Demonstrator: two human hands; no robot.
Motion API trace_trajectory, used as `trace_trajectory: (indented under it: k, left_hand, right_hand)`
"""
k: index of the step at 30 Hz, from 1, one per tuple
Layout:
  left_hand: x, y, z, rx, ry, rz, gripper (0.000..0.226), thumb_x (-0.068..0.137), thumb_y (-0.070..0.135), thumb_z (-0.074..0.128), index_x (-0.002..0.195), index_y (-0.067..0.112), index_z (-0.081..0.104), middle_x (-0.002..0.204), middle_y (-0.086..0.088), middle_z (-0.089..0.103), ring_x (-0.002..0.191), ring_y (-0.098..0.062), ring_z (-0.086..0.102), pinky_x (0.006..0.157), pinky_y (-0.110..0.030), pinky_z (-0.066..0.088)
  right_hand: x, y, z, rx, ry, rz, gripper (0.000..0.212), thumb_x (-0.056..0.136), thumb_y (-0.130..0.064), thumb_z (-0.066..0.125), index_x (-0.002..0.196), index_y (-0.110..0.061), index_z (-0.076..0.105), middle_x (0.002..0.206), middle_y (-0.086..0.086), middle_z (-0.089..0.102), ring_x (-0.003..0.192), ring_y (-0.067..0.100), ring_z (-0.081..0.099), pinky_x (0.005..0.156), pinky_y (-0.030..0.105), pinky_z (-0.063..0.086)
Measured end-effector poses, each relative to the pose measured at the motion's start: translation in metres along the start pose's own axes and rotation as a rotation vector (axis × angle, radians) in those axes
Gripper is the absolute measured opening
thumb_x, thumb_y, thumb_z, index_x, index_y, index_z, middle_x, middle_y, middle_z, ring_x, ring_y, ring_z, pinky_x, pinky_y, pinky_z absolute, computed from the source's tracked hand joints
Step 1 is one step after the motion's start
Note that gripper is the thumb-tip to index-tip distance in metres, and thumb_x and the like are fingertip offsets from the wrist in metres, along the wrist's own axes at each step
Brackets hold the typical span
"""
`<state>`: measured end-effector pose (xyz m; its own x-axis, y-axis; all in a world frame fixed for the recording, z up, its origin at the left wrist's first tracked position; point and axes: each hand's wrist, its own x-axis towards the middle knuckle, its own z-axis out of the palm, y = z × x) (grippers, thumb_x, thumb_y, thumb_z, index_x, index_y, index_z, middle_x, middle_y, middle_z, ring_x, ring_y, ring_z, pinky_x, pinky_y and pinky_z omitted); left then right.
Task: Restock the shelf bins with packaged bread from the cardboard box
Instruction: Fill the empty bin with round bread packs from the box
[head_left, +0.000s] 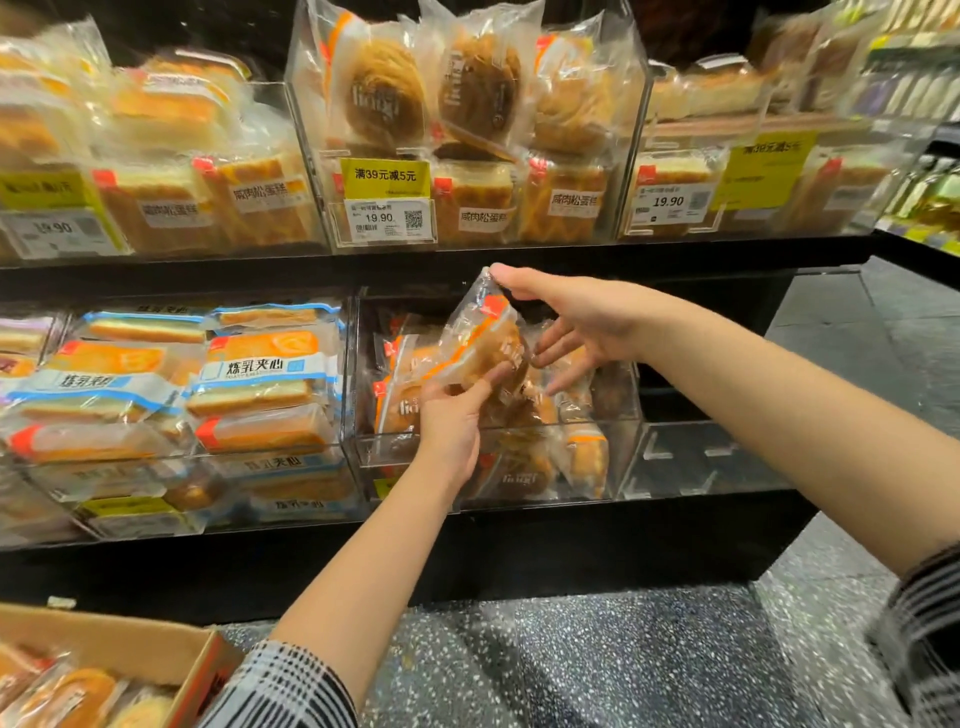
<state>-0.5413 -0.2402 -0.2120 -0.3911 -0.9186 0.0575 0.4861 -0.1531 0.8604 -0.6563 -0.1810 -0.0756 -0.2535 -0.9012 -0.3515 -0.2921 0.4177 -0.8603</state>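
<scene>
**Bread packet tilting over the lower middle bin**

Bread packet (480, 345) is hanging between my two hands, above the open top of the clear shelf bin (618, 457) on the lower shelf, towards that shelf's right end. I am pinching its top corner with the thumb and fingers of my right hand (582, 322), and my left hand (451, 415) is gripping its lower edge from beneath, fingers curled up against the wrapper. So both hands are holding the one packet; neither is free.

Its long axis is running on a slant, from low on the left, by my left hand, up to the right where my right thumb is nipping the seal. It is leaning back into the shelf rather than lying flat. The bin is sitting directly under and behind it, already holding several like packets standing on edge, with room that I judge to be on its right side.

My left hand is nearer the bin's front wall; my right is reaching over from the right and is nearer the back. I am judging that the packet needs to go down and rearward, the lower end leading.

The cardboard box (135, 652) is lying well apart, on the floor (571, 665) at my lower left, with more packets showing in it.
</scene>
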Motion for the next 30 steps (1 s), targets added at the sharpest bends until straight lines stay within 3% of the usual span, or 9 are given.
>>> trace_trajectory:
  k: [2,5,8,10,15,18,22,27,30]
  left_hand:
    - [-0.004,-0.003,0.005,0.188,0.0,0.032,0.05,0.066,0.012,0.08,0.113,0.002,0.065,0.105,-0.008,0.072,0.108,-0.023,0.065,0.099,-0.045,0.048]
    - [-0.007,-0.006,0.007,0.415,-0.115,0.133,0.071,0.064,0.009,0.085,0.128,0.008,0.055,0.121,-0.006,0.064,0.115,-0.016,0.061,0.096,-0.035,0.051]
    - [-0.008,-0.003,0.003,0.715,-0.304,0.261,0.087,0.071,0.009,0.082,0.14,0.033,0.034,0.135,0.021,0.041,0.119,0.015,0.042,0.091,-0.004,0.04]
    - [-0.008,0.002,-0.002,0.881,-0.435,0.268,0.099,0.075,0.019,0.081,0.149,0.033,0.016,0.142,0.024,0.029,0.125,0.015,0.031,0.094,0.002,0.029]
    - [0.008,0.01,-0.012,1.49,-0.596,0.382,0.065,0.098,0.042,0.043,0.152,0.026,0.011,0.16,-0.001,0.009,0.147,-0.015,0.006,0.121,-0.044,0.009]
    - [0.012,0.002,-0.019,1.932,-0.678,0.335,0.056,0.1,0.052,0.017,0.151,0.036,0.002,0.159,-0.005,-0.013,0.145,-0.02,-0.017,0.116,-0.04,-0.014]
    - [0.008,-0.008,-0.024,2.0,-0.572,0.387,0.058,0.098,0.057,0.012,0.151,0.037,-0.001,0.159,-0.009,-0.011,0.145,-0.021,-0.018,0.117,-0.038,-0.014]
    - [0.005,-0.011,-0.03,1.986,-0.52,0.474,0.064,0.095,0.062,0.015,0.151,0.036,0.001,0.161,-0.008,0.002,0.148,-0.021,-0.004,0.119,-0.037,-0.008]
    - [0.003,-0.006,-0.027,1.788,-0.481,0.459,0.06,0.096,0.06,0.016,0.15,0.035,0.017,0.158,-0.005,0.021,0.146,-0.02,0.014,0.118,-0.035,0.0]
  right_hand:
    - [-0.002,0.004,0.005,-0.016,0.027,0.038,0.082,0.075,-0.063,0.065,0.139,-0.019,0.041,0.122,0.022,0.05,0.107,0.035,0.058,0.075,0.045,0.059]
    - [-0.001,0.015,0.002,-0.071,0.092,0.012,0.041,0.082,-0.028,0.074,0.115,-0.01,0.058,0.112,0.019,0.06,0.097,0.033,0.066,0.068,0.042,0.061]
    - [-0.004,0.021,-0.02,0.006,0.095,-0.007,0.022,0.082,-0.003,0.07,0.102,-0.008,0.063,0.107,0.02,0.065,0.094,0.031,0.067,0.07,0.042,0.06]
    - [-0.005,0.021,-0.039,0.053,0.119,-0.034,0.022,0.083,0.004,0.067,0.1,-0.008,0.061,0.108,0.02,0.065,0.094,0.03,0.068,0.072,0.042,0.06]
    - [-0.002,0.026,-0.073,-0.33,0.129,-0.166,0.027,0.084,0.004,0.066,0.101,-0.013,0.055,0.106,0.01,0.057,0.093,0.024,0.064,0.066,0.036,0.06]
    - [0.011,0.033,-0.073,-0.42,0.041,-0.112,0.031,0.085,0.001,0.065,0.111,-0.012,0.055,0.108,0.006,0.055,0.094,0.022,0.063,0.068,0.036,0.06]
    - [0.032,0.044,-0.063,-0.558,0.025,-0.097,0.031,0.085,-0.005,0.068,0.109,-0.018,0.054,0.108,0.002,0.052,0.098,0.02,0.06,0.075,0.034,0.058]
    - [0.049,0.066,-0.043,-0.785,0.332,-0.297,0.026,0.079,-0.007,0.073,0.097,-0.012,0.054,0.093,0.003,0.056,0.094,0.022,0.059,0.076,0.033,0.053]
    - [0.051,0.091,-0.031,-0.903,0.459,-0.407,0.024,0.084,-0.01,0.067,0.099,-0.014,0.049,0.093,0.006,0.056,0.088,0.026,0.059,0.068,0.033,0.049]
